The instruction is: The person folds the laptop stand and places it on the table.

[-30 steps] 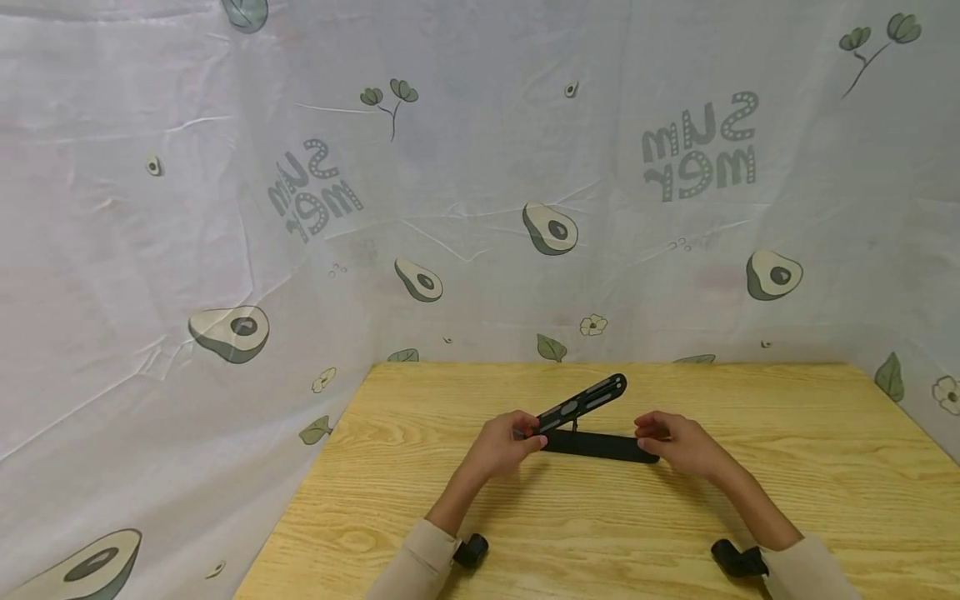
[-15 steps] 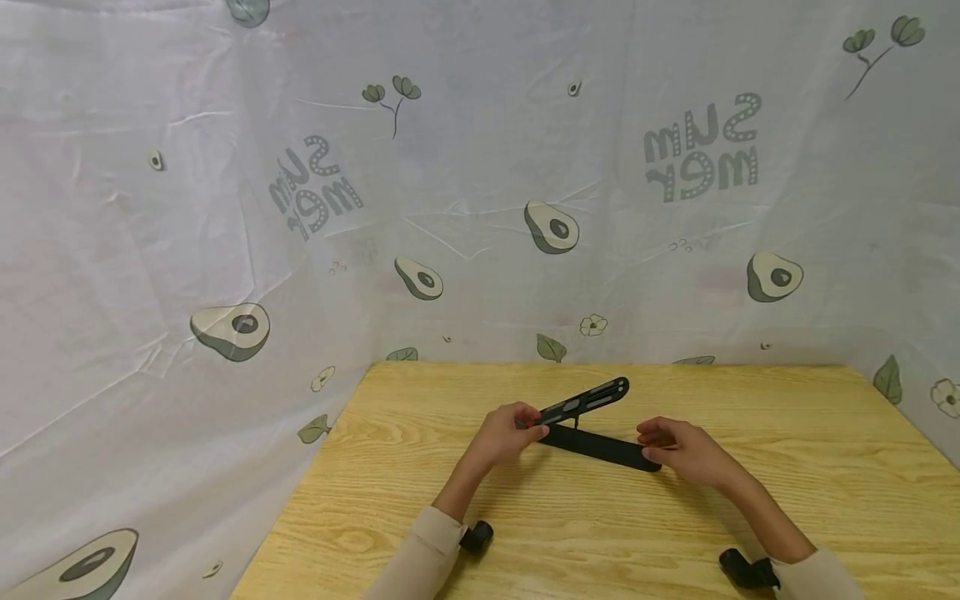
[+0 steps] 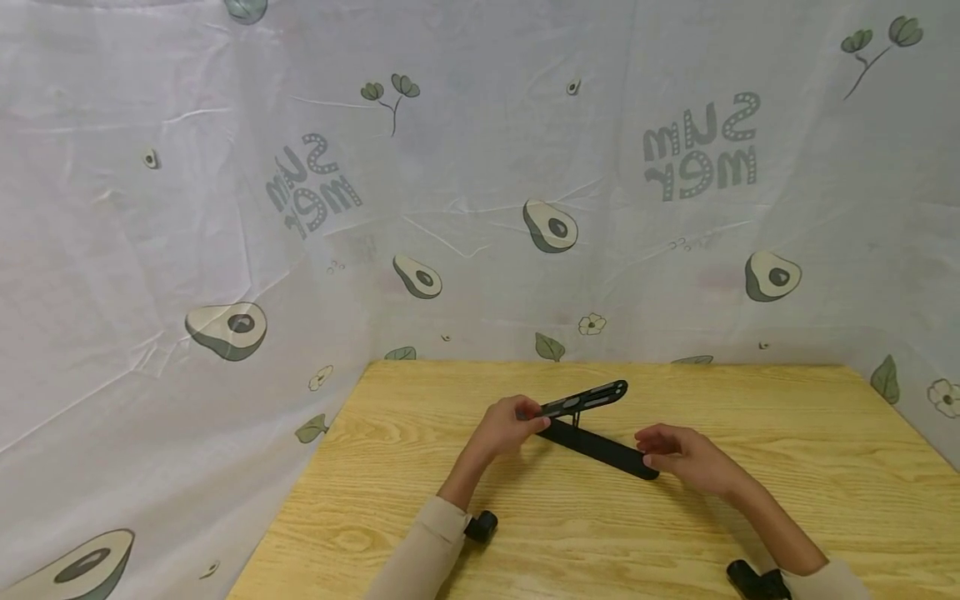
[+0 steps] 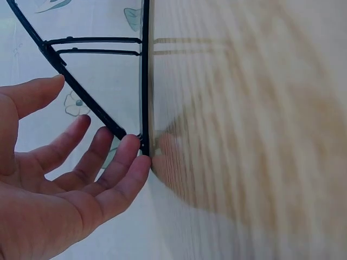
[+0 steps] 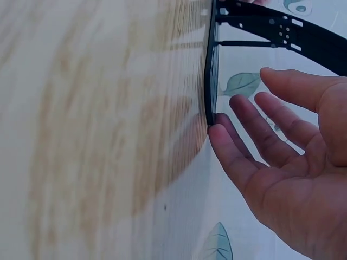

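A black folding stand point(image 3: 600, 450) sits on the wooden table point(image 3: 525, 542), its slotted upper plate point(image 3: 588, 399) raised on a thin strut over the flat base. My left hand point(image 3: 517, 423) is at the hinge end with fairly straight fingers. In the left wrist view its fingertips point(image 4: 133, 154) touch the hinge of the stand point(image 4: 144, 81), and the thumb is apart. My right hand point(image 3: 663, 454) is at the far end of the base. In the right wrist view its straight fingers point(image 5: 227, 149) touch the tip of the base point(image 5: 210, 70).
A white cloth printed with avocados and leaves point(image 3: 547, 229) hangs close behind the table and along both sides. Black wrist camera mounts point(image 3: 481, 525) point(image 3: 753, 580) sit by my sleeves. Bare wood lies in front of the stand and to its right.
The base has swung on the table, its right end coming toward me with my right hand. The left hand has shifted slightly away, and the upper plate now lies flatter.
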`<act>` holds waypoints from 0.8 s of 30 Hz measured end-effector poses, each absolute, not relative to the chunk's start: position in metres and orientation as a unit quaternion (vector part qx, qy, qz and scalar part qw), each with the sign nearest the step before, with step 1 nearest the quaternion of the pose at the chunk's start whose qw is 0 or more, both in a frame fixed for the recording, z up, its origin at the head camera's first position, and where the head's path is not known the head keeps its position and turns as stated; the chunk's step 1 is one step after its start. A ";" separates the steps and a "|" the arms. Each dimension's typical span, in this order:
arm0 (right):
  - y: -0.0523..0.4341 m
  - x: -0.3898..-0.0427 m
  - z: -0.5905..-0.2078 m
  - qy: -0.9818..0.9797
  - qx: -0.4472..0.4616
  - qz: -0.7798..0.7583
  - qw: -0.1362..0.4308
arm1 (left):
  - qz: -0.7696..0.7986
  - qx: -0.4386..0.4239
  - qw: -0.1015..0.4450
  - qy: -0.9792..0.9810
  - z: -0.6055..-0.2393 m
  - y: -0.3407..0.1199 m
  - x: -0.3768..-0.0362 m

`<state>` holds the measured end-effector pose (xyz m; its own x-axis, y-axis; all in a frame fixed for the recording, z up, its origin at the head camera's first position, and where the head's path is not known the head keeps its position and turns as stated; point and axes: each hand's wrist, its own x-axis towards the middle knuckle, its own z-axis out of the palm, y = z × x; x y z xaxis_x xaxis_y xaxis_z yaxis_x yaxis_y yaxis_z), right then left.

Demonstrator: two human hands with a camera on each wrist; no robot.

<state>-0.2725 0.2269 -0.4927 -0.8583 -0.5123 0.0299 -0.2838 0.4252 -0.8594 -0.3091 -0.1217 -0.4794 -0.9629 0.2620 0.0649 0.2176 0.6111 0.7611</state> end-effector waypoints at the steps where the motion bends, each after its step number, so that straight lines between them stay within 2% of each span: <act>1: 0.227 -0.272 -0.492 0.835 -0.237 -0.481 0.120 | 0.423 0.132 0.027 0.896 -0.479 -0.121 -0.311; 13: 0.224 -0.260 -0.492 0.835 -0.262 -0.472 0.109 | 0.440 0.145 0.036 0.886 -0.481 -0.119 -0.329; 24: 0.214 -0.248 -0.488 0.828 -0.275 -0.474 0.123 | 0.460 0.151 0.038 0.874 -0.481 -0.117 -0.335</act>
<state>-0.2476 0.2139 -0.4882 -0.8188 -0.5711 0.0573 -0.3389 0.4003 -0.8514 -0.3351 -0.1174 -0.4814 -0.9515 0.2991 0.0723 0.2289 0.5308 0.8160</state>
